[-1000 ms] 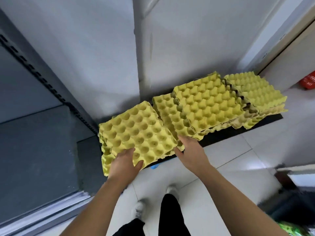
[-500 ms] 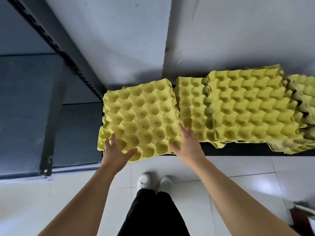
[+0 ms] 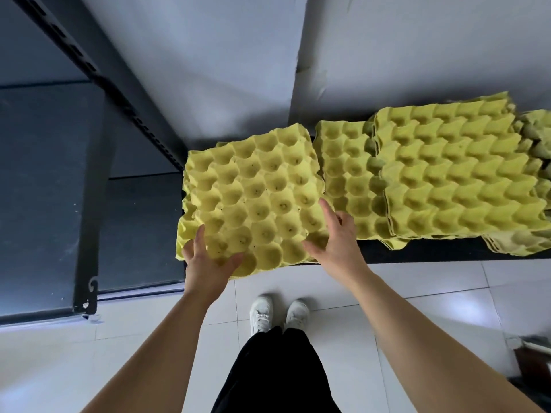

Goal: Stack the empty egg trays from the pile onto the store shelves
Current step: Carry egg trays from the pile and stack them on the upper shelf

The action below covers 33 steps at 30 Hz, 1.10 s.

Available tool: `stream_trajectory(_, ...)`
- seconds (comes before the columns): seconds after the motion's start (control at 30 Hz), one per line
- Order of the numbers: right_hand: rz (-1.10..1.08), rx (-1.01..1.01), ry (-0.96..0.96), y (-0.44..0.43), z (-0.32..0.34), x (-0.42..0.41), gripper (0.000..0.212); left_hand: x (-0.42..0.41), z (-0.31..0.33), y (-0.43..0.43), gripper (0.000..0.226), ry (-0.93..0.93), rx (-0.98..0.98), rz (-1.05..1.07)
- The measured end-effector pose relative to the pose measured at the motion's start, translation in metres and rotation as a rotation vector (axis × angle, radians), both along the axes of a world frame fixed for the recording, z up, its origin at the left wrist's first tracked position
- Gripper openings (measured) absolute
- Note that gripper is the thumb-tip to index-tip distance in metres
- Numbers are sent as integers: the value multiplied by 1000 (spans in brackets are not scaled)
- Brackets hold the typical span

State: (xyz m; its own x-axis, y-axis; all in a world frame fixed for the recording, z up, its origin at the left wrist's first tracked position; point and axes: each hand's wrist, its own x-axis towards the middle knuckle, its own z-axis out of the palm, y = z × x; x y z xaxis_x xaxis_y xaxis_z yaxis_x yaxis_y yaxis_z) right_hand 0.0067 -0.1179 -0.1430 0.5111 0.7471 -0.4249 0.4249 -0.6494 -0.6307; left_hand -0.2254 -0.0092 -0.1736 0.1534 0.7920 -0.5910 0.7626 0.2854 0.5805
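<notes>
One head-worn view (wide-angle, edges bowed) looks steeply down and forward, close above the trays (image 3: 253,198) on the low shelf (image 3: 432,251), shoes (image 3: 262,314) at the bottom.

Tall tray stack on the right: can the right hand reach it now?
Probably yes. The right hand is open beside the left stack; only a lower stack lies between it and the tall tray stack.

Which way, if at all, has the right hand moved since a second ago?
Yes. Against the black shelf edge, the right hand has reached further in, toward the wall.
</notes>
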Motion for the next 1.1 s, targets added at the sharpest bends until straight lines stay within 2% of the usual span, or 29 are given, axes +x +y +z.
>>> stream_trajectory(0.2, -76, 141, -18, -7, 27, -1, 85, -4, 33, -2, 104, -61, 133, -8)
stream_trajectory(0.47, -147, 244, -56, -33, 100, 5, 77, 14, 121, -10, 111, -136, 354, -113)
stream_trajectory(0.57, -142, 297, -72, -45, 138, 5, 79, 16, 159, -20, 110, -174, 437, -121)
stream_trajectory(0.83, -65, 466, -186, -102, 253, -10, 104, -8, 272, -89, 113, -276, 671, -58)
stream_trajectory(1.1, -67, 691, -350, -149, 368, -49, 97, -52, 389, -146, 110, -472, 917, 1)
